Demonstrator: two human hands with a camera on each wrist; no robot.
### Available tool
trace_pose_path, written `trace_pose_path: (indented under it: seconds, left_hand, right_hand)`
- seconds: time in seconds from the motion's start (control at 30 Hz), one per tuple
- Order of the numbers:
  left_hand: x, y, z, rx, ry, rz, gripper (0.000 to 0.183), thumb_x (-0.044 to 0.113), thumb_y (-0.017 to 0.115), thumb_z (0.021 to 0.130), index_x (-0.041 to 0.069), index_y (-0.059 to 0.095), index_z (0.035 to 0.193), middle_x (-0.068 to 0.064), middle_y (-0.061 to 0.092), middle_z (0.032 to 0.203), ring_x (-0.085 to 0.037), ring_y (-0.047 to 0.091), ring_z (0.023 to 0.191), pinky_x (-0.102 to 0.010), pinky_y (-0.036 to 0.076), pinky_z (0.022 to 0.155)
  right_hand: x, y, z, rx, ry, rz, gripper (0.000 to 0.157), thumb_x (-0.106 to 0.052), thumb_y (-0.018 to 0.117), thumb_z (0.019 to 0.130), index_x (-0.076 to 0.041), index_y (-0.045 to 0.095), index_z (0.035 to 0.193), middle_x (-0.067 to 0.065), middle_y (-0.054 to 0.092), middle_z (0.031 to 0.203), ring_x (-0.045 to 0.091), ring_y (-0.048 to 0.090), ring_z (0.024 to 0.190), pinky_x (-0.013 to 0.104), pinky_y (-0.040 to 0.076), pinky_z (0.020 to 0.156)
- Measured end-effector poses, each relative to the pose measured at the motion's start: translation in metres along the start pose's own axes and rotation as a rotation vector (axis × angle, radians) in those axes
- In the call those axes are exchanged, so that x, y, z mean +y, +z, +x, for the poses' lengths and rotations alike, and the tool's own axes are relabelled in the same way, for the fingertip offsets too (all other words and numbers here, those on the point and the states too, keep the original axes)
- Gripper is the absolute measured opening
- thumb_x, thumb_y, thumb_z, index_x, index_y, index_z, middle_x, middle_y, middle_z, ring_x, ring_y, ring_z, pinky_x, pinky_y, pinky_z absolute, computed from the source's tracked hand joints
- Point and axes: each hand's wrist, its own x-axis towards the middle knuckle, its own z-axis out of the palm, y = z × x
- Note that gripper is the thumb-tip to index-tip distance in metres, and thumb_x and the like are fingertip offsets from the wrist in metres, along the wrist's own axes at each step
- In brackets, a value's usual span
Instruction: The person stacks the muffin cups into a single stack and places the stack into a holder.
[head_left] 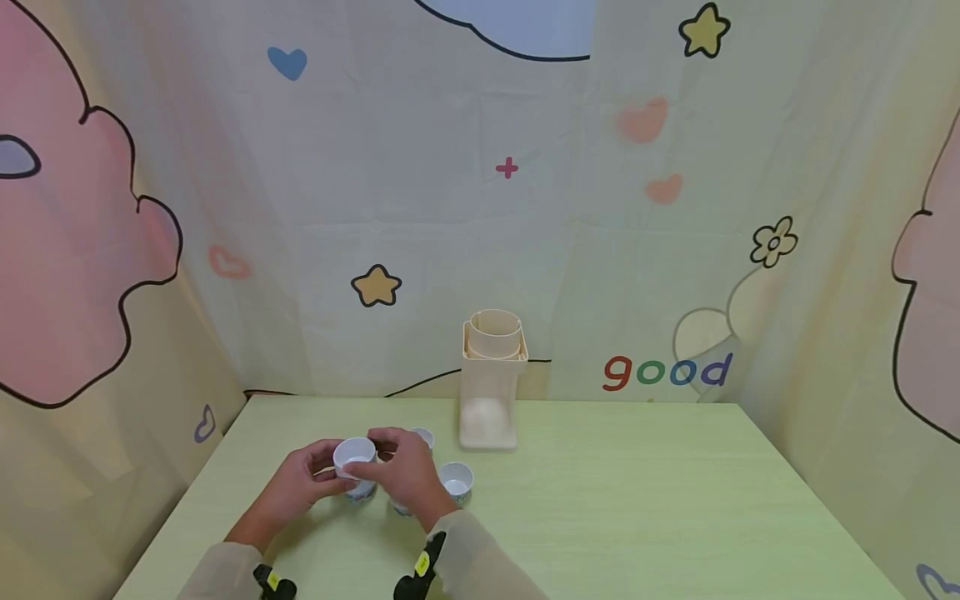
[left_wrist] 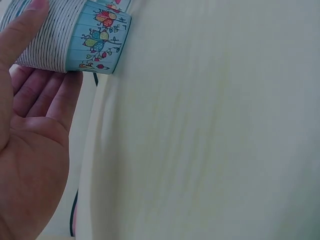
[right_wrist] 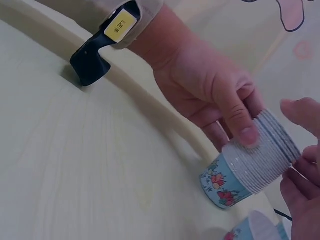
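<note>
My left hand (head_left: pixel 303 482) holds a stack of nested paper cups (head_left: pixel 355 452), tilted, with its white mouth toward the head camera. The stack's white rolled rims (right_wrist: pixel 262 150) are packed close, and the lowest cup is blue with flowers. In the left wrist view the thumb lies across the rims and the fingers support the other side. Beside the stack's mouth is my right hand (head_left: pixel 408 471), thumb spread and fingertips right at the end rims (right_wrist: pixel 295 150). Single cups stand close by: one cup (head_left: pixel 456 481) right of the right hand, another cup (head_left: pixel 423 437) partly hidden behind it.
A beige dispenser-like stand (head_left: pixel 487 404) with a round tube (head_left: pixel 495 333) on top is at the table's back edge. The pale green table (head_left: pixel 637 500) extends to the right. A printed curtain (head_left: pixel 450 208) hangs behind and at both sides.
</note>
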Motion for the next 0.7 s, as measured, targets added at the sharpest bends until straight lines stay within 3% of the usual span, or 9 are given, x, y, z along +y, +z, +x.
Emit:
trace_pose_path:
  seconds: [0.17,0.4,0.7]
  left_hand:
    - [-0.003,-0.001,0.001,-0.004,0.005,-0.01,0.067,0.017,0.086,0.084,-0.003,0.053,0.139,-0.024,0.06,0.14,-0.037,0.062,0.128,-0.03,0.059,0.099]
    - [-0.005,-0.002,0.003,-0.001,0.013,0.003,0.068,0.017,0.087,0.083,-0.004,0.053,0.139,-0.025,0.06,0.139,-0.038,0.061,0.128,-0.031,0.059,0.1]
    - [-0.006,-0.001,0.002,0.003,0.007,0.011,0.069,0.016,0.086,0.083,-0.004,0.053,0.14,-0.026,0.059,0.14,-0.039,0.06,0.129,-0.031,0.059,0.099]
  right_hand:
    - [-0.002,-0.018,-0.005,0.035,-0.012,0.065,0.049,-0.03,0.087,0.084,-0.011,0.07,0.126,0.004,0.073,0.122,0.026,0.069,0.118,0.035,0.058,0.103]
    - [0.003,-0.049,-0.016,0.082,-0.073,0.132,0.041,-0.022,0.085,0.086,-0.007,0.072,0.122,0.008,0.072,0.123,0.027,0.068,0.118,0.034,0.057,0.104]
    - [0.024,-0.076,-0.039,0.191,-0.128,-0.016,0.04,-0.028,0.086,0.084,-0.01,0.074,0.118,0.01,0.073,0.123,0.029,0.068,0.117,0.045,0.055,0.106]
